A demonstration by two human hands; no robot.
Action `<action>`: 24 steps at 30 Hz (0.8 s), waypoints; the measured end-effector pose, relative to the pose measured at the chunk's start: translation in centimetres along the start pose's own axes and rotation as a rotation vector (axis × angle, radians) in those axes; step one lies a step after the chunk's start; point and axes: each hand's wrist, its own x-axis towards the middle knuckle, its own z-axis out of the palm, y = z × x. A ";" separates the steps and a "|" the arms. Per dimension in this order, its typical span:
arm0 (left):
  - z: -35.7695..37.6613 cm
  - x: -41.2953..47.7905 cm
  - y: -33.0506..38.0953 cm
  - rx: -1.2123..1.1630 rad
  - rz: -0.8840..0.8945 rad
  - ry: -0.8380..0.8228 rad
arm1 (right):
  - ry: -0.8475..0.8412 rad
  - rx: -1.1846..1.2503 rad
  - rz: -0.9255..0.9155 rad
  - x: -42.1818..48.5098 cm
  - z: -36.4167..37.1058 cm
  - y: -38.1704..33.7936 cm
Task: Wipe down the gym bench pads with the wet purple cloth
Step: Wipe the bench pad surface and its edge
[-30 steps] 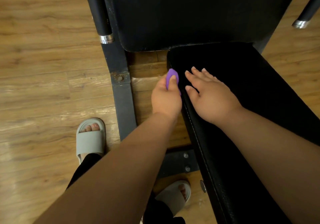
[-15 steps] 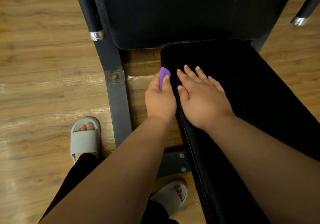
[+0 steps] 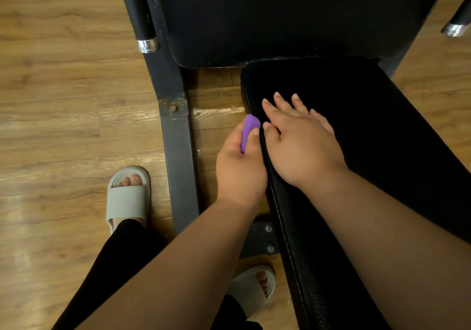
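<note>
head view: steep look down onto the floor (image 3: 63, 100), brown wood planks, glossy in patches.
seat pad (image 3: 395, 138): black, stitched along the left edge, running from the lower right up to the middle.
back pad (image 3: 280, 18): black and wide, across the top, with a narrow gap between it and the seat pad.
purple cloth (image 3: 249, 125): bunched into a small wad, touching the left edge of the seat pad near its far corner, poking out ahead of the left hand (image 3: 240, 169); wet or dry, cannot tell.
left hand: low beside the pad's left side, back of the hand up, gripping the purple cloth.
left fingers (image 3: 252, 136): curled round the wad, one fingertip pressed onto its side, the rest tucked under and hidden.
right hand (image 3: 303, 146): palm down on the padded surface, just beside the cloth, holding nothing.
right fingers (image 3: 281, 101): straight and slightly spread, pointing towards the back pad; thumb tip close against the purple wad.
frame bar (image 3: 178, 164): dark grey metal, flat on the floor left of the seat pad, rusty bolt at its joint.
bolted plate (image 3: 260, 238): grey, two bolts, below the left wrist, against the pad's side.
handle (image 3: 142, 23): black tube with a chrome cap, upper left, slanting over the frame bar.
second handle (image 3: 456, 27): same make, at the upper right corner.
left slipper (image 3: 127, 197): pale grey, open-toed, on the floor left of the frame bar.
right slipper (image 3: 254, 294): pale grey, near the bottom, partly under the left forearm.
trouser leg (image 3: 114, 266): black, rising from the left slipper towards the lower edge.
</note>
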 end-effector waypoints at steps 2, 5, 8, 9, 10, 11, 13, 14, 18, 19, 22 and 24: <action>0.3 0.5 0.2 -0.001 0.004 0.032 | 0.006 0.009 0.000 -0.1 -0.1 -0.1; 0.8 3.4 1.1 -0.047 -0.068 0.083 | 0.011 0.012 -0.001 -0.2 -0.1 -0.2; 1.0 3.6 1.2 -0.127 -0.102 0.076 | 0.015 0.014 -0.003 -0.2 0.0 -0.2; 0.8 2.6 0.9 -0.109 -0.081 0.063 | 0.016 0.016 0.000 -0.2 0.0 -0.2; 0.6 1.6 0.4 -0.091 -0.058 0.047 | 0.017 0.016 0.002 -0.2 0.0 -0.2; 0.3 0.6 0.0 -0.084 -0.043 0.031 | 0.017 0.015 0.004 -0.2 0.0 -0.2; 0.1 0.6 -0.4 -0.118 -0.060 0.008 | 0.020 0.011 0.000 -0.3 0.0 -0.3; 0.2 1.5 -0.4 -0.158 -0.101 0.022 | 0.021 0.010 -0.003 -0.3 0.0 -0.3; 0.8 3.4 0.8 -0.318 -0.274 0.079 | 0.047 0.014 -0.007 -0.4 0.1 -0.4; 0.8 3.2 0.6 -0.343 -0.276 0.073 | 0.051 0.013 -0.010 -0.4 0.1 -0.4; 0.3 1.1 -0.2 -0.337 -0.244 0.033 | 0.050 0.015 -0.012 -0.4 0.1 -0.5; 0.1 0.7 -0.3 -0.327 -0.226 0.022 | 0.051 0.021 -0.007 -0.5 0.0 -0.5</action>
